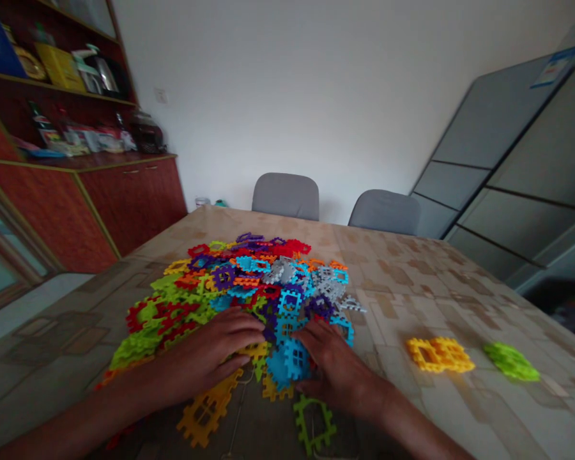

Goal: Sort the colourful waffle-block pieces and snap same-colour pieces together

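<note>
A heap of plastic interlocking building tiles (186, 306) with toothed edges, in several colours, lies spread before me. My left hand (223, 345) rests over the heap's near left part, fingers stretched out and thumb apart, close to a yellow tile (255, 351). On the near right, my right hand (333, 364) has its fingers and thumb around the right side of a blue window tile (296, 361); part of its grip is hidden. Below the hands lie an orange-yellow window tile (206, 412) and a green frame tile (315, 421).
To the right, a yellow tile group (439, 354) and a green tile stack (511, 361) sit apart on the patterned tabletop (378, 281). Two grey chairs (285, 195) stand behind the table. A red-brown cabinet (129, 211) is at left, a grey fridge (460, 140) at right.
</note>
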Demonstrator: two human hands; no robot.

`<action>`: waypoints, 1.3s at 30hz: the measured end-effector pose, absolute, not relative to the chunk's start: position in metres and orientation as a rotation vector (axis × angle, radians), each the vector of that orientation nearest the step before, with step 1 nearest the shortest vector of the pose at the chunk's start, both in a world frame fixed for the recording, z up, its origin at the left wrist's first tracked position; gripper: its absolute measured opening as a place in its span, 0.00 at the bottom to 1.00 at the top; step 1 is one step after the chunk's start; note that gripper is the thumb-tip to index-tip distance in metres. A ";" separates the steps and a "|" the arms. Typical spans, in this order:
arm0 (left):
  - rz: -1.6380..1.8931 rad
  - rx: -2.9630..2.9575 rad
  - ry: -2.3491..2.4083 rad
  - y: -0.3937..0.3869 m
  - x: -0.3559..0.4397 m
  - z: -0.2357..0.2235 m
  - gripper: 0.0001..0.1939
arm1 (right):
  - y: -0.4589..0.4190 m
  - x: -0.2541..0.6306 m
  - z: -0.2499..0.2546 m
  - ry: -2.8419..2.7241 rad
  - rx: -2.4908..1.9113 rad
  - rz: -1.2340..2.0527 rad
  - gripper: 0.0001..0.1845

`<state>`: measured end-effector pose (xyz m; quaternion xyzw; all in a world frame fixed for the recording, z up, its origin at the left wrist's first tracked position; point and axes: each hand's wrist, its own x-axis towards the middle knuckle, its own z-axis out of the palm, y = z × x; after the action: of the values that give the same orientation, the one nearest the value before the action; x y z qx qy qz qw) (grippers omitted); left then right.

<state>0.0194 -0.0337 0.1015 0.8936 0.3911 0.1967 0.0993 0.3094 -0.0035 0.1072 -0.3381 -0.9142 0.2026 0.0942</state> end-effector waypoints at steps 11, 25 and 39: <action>0.816 2.633 1.566 0.003 -0.012 0.096 0.20 | -0.012 0.305 0.105 -2.708 -1.101 0.699 0.42; 0.562 2.633 1.279 -0.048 0.070 0.095 0.30 | -0.016 0.329 0.140 -2.767 -1.329 0.706 0.38; 0.656 2.552 1.245 -0.043 0.062 0.070 0.46 | -0.039 0.323 0.147 -2.901 -0.901 1.100 0.26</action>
<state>0.0624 -0.0433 0.0697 0.8700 0.4246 0.2235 0.1134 0.3226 -0.0390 0.1474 -0.2786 -0.8971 0.3400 -0.0443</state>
